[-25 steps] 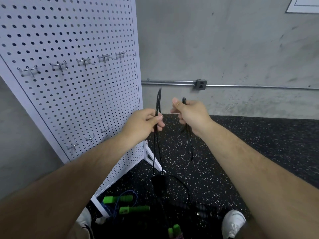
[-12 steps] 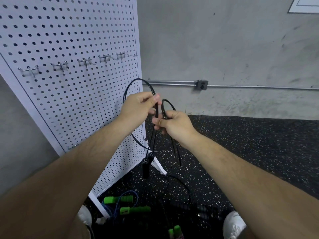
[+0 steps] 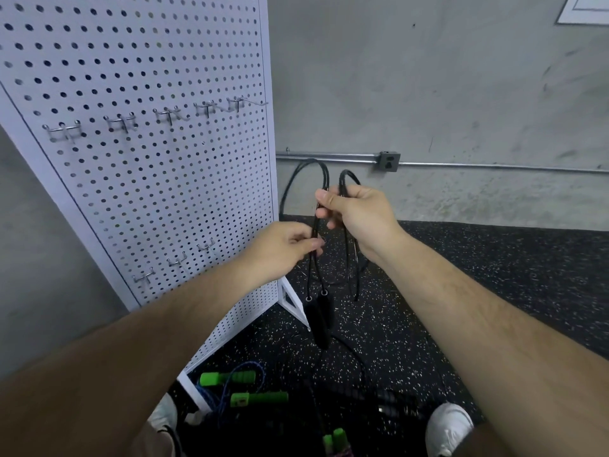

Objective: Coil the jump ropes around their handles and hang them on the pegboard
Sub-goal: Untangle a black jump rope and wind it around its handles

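Hands gathering a thin black jump rope point(image 3: 327, 179) in loops beside a white perforated metal pegboard point(image 3: 148, 77).
The right hand point(image 3: 359, 219), held higher, has thumb and fingers curled round the cord, and two loops rise above its knuckles. The left hand point(image 3: 283, 245), just below it, pinches the strands that run down. Two black handles point(image 3: 318, 319) hang side by side under the left hand, clear of the black speckled rubber floor point(image 3: 461, 275) and in front of the pegboard's foot. Rows of bare metal hooks point(image 3: 122, 122) stick out of the board. On the floor by the person's white shoes point(image 3: 448, 423) lies a green-handled jump rope with blue cord point(image 3: 244, 387). A grey outlet box point(image 3: 389, 160) sits on the concrete wall behind.
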Demonstrator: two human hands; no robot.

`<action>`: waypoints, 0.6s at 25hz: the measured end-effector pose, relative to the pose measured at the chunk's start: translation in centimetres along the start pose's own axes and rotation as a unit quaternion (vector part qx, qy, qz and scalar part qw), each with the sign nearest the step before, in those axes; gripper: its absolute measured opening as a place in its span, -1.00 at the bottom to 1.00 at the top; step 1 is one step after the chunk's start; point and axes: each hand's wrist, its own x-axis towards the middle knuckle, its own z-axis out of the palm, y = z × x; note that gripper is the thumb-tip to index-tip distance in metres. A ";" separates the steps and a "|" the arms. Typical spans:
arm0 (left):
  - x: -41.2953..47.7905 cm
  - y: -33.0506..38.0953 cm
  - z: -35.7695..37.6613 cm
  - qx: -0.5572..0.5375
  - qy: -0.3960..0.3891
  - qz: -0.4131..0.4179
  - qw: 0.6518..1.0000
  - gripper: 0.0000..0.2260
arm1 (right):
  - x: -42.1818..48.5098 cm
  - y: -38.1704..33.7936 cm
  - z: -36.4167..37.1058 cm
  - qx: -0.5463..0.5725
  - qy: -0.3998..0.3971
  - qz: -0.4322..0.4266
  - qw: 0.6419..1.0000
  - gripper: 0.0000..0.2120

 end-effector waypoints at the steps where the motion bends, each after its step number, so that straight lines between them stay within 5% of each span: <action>1: 0.1 0.3 0.1 0.004 0.011 0.001 1.000 -0.80 | -0.1 -0.1 -0.5 -0.018 0.006 -0.005 1.000 -0.89; 6: 1.2 0.8 -0.6 -0.007 0.072 0.005 0.997 -0.85 | 0.5 1.6 -3.7 -0.207 0.047 0.038 0.976 -0.59; 11: 2.4 1.3 -1.0 -0.014 0.109 0.019 0.994 -0.85 | 0.1 3.0 -4.5 -0.604 -0.002 0.107 0.790 -0.44; 15: 3.3 1.7 -0.9 -0.025 0.118 0.033 0.992 -0.85 | -0.6 3.0 -2.6 -0.439 -0.102 -0.021 0.892 -0.63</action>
